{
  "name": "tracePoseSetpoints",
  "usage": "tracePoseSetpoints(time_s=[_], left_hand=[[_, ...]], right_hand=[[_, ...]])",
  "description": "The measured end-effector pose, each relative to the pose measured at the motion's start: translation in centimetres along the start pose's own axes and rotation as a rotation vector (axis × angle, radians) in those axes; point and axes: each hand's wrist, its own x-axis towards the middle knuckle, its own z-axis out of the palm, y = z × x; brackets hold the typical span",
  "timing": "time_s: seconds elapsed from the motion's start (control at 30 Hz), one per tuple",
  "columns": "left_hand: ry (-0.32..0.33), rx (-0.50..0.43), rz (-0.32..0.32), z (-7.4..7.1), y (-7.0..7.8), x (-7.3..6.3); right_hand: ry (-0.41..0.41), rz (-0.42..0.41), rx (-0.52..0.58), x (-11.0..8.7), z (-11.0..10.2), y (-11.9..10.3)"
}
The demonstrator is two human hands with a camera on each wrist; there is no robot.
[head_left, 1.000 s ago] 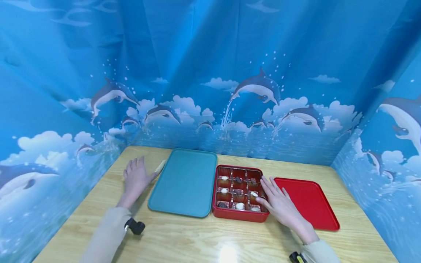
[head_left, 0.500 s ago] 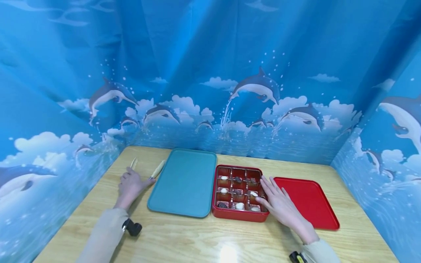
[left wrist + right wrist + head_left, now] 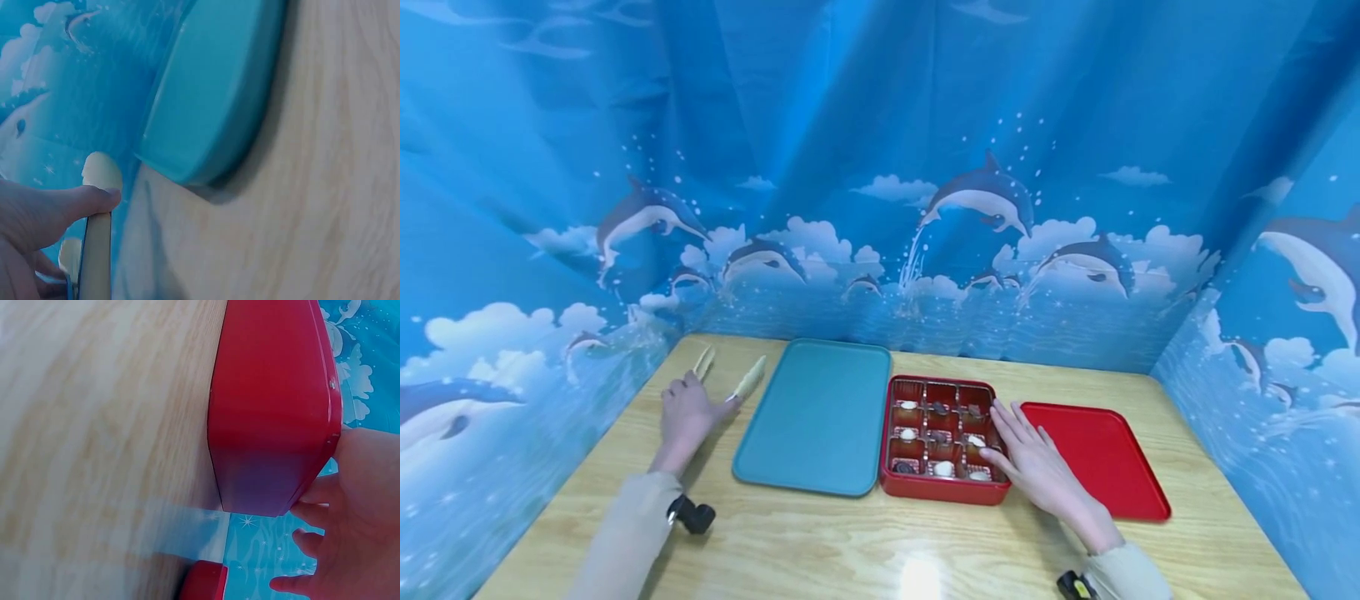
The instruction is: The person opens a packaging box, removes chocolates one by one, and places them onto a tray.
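Observation:
My left hand [image 3: 685, 414] grips a pair of tongs [image 3: 748, 381] with cream tips, left of the teal tray. The two tips stand spread apart, pointing away from me. In the left wrist view the thumb presses along one arm of the tongs [image 3: 97, 253], and the other arm is mostly hidden behind the hand. A red box [image 3: 943, 492] with a divided insert holds several dark and white chocolates [image 3: 943, 469]. My right hand [image 3: 1037, 473] rests at its right rim, fingers extended; in the right wrist view the thumb touches the rim of the red box [image 3: 275, 394].
Left of the box lies the teal tray [image 3: 812, 417], its edge close to the box wall. A red tray [image 3: 1105, 458] sits to the right, partly behind my right hand. A blue dolphin-print curtain [image 3: 850, 208] rises behind the wooden table [image 3: 820, 542].
My left hand has drawn back and to the left, its fingers now curled around the tongs. The second tip has come into view. The right hand stays at the box.

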Motion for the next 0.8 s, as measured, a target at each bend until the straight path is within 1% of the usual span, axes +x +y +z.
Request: tracePoseSetpoints(time_s=[0.13,0.23,0.33,0.47,0.6,0.7,0.8], left_hand=[[0.078,-0.012,0.142,-0.7,1.1,0.1],[0.142,-0.012,0.259,-1.1,2.4,0.0],[0.184,-0.014,0.365,-1.1,3.7,-0.2],[0.199,0.011,0.478,-0.9,5.5,-0.3],[0.220,0.075,0.577,-0.5,7.0,-0.4],[0.263,0.111,0.657,-0.2,7.7,-0.6],[0.326,0.135,0.748,0.3,8.1,-0.6]], right_hand=[[0.006,0.001,-0.008,-0.1,-0.1,0.0],[0.011,-0.001,-0.013,-0.1,-0.1,0.0],[0.012,-0.003,-0.015,-0.1,-0.1,0.1],[0.011,-0.003,-0.004,0.0,0.0,0.1],[0.013,-0.005,0.003,0.0,0.1,0.1],[0.015,-0.009,-0.001,0.0,0.2,0.1],[0.018,-0.012,-0.006,0.0,0.3,0.1]])
